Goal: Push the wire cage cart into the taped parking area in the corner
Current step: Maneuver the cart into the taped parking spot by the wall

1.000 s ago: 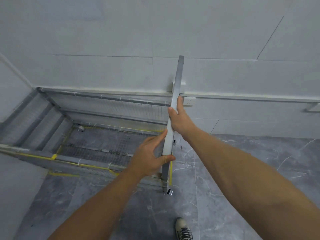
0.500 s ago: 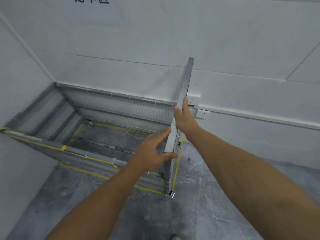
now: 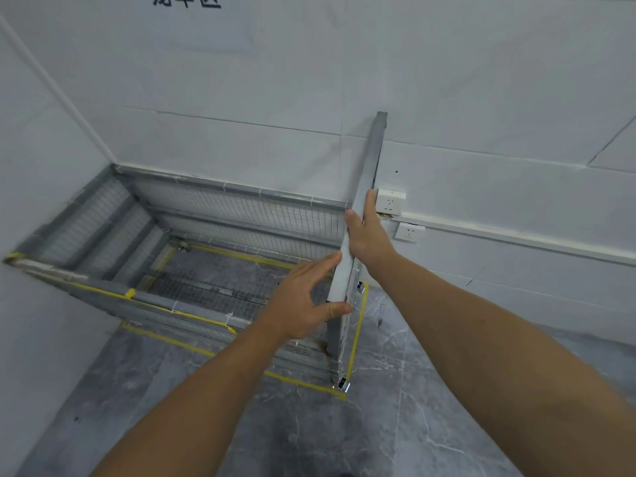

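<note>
Cart: the wire cage cart sits in the corner where two white walls meet, and I see its far side close along the back wall and its left end close to the left wall
Tape: yellow floor tape outlines the parking area; I can see the lines running just outside the cart's near and right sides, and the near right caster stands at the taped corner
Right panel: the cart's upright end frame rises at a tilt between my two hands
Left hand: my left hand is at the near end of that frame's top rail, fingers spread, with the thumb tip touching the rail and no closed grip
Right hand: my right hand is further up the same rail, thumb on the left face and fingers lying against its right side; I cannot tell how firmly it grips
Wall: two white sockets sit just right of the frame
Floor: grey marble tile
</note>
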{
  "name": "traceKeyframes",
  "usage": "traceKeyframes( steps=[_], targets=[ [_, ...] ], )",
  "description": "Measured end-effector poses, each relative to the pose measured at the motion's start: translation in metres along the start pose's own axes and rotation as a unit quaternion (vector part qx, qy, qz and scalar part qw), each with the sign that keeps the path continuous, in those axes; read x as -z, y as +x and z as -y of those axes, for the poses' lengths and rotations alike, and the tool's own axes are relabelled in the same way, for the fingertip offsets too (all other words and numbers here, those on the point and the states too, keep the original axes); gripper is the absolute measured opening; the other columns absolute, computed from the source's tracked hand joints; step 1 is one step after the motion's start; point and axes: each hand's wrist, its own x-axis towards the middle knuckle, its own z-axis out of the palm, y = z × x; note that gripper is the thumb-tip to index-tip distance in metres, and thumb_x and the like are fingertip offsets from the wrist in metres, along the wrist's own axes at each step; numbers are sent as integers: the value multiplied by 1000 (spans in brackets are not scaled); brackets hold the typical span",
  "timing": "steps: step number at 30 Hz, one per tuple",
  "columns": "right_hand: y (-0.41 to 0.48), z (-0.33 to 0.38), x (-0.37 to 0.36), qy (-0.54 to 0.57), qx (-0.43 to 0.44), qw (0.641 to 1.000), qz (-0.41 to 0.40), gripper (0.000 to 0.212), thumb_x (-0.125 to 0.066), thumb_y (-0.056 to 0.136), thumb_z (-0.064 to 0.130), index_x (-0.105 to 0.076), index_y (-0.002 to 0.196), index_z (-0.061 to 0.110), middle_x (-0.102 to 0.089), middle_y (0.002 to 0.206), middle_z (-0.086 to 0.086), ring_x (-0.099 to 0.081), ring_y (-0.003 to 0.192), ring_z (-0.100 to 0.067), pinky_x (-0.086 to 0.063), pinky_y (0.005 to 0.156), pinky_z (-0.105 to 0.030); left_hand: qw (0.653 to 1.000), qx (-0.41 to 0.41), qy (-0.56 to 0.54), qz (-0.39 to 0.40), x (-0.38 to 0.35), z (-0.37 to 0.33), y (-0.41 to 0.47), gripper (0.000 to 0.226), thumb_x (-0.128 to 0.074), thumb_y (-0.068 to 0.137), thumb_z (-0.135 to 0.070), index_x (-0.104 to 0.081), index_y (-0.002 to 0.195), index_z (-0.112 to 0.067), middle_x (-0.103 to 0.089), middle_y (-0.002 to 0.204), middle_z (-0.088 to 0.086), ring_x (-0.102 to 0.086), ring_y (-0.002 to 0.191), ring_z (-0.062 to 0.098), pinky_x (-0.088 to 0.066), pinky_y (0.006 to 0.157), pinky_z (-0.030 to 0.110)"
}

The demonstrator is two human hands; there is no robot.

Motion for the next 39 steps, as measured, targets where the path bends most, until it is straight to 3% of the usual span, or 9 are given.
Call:
traceKeyframes(
  steps=[5, 10, 13, 21, 26, 33, 36, 39],
  targets=[
    [1, 3, 0, -7, -8, 1000, -7, 64, -32, 103, 47, 7, 153, 39, -7, 165, 0, -8, 151, -31, -15, 120, -53, 1000, -4, 5, 12, 1, 5, 2, 90, -62, 72, -71, -31, 148, -34, -35, 149, -16, -29, 139, 9, -25, 112, 35],
    [-7, 11, 5, -57, -29, 998, -19, 64, -33, 103, 47, 1, 155, 35, -18, 164, -5, -12, 150, -31, -17, 119, -45, 1000, -10, -5, 18, 4, -2, 0, 89, -67, 76, -62, -29, 150, -31, -36, 149, -14, -29, 137, 6, -23, 109, 29],
    [-13, 14, 9, -86, -38, 996, -14, 66, -33, 102, 50, 0, 156, 34, -21, 163, -9, -12, 150, -32, -21, 117, -46, 999, -13, 3, 32, 5, -5, -4, 89, -67, 78, -61, -25, 151, -32, -34, 153, -8, -28, 139, 9, -24, 112, 33],
    [-23, 9, 16, -74, -6, 997, -12, 68, -38, 100, 53, -5, 156, 34, -21, 162, -7, -8, 151, -32, -17, 119, -48, 1000, 8, 4, 20, 3, -7, -9, 87, -69, 78, -61, -28, 150, -35, -39, 149, -11, -37, 135, 8, -33, 111, 37],
    [-12, -5, 28, -81, 72, 994, -17, 71, -49, 97, 49, -20, 155, 21, -25, 161, -4, -11, 151, -27, -13, 121, -47, 1000, 20, 8, -2, 4, -15, -9, 83, -67, 74, -66, -35, 145, -37, -44, 141, -16, -41, 127, 0, -35, 102, 28],
    [34, -20, 66, -210, 226, 949, 60, 66, -47, 95, 55, -34, 148, 20, -21, 161, -6, -10, 150, -24, -18, 119, -47, 993, 41, 68, -81, -2, -45, 27, 61, -60, 85, -55, -44, 139, -32, -54, 128, -12, -51, 107, -5, -39, 87, 14],
    [55, -20, 81, -270, 282, 915, 98, 68, -38, 91, 64, -40, 144, 23, -26, 159, -6, -13, 149, -27, -25, 115, -55, 983, 88, 132, -95, -9, -60, 48, 65, -57, 85, -55, -44, 141, -25, -54, 129, -5, -53, 104, 8, -45, 90, 31],
    [70, -21, 95, -342, 311, 876, 138, 60, -37, 96, 58, -35, 148, 28, -19, 163, -3, -7, 151, -26, -21, 117, -55, 968, 135, 175, -119, -22, -69, 64, 59, -61, 90, -42, -43, 141, -18, -54, 129, 3, -52, 111, 19, -41, 92, 33]
  ],
)
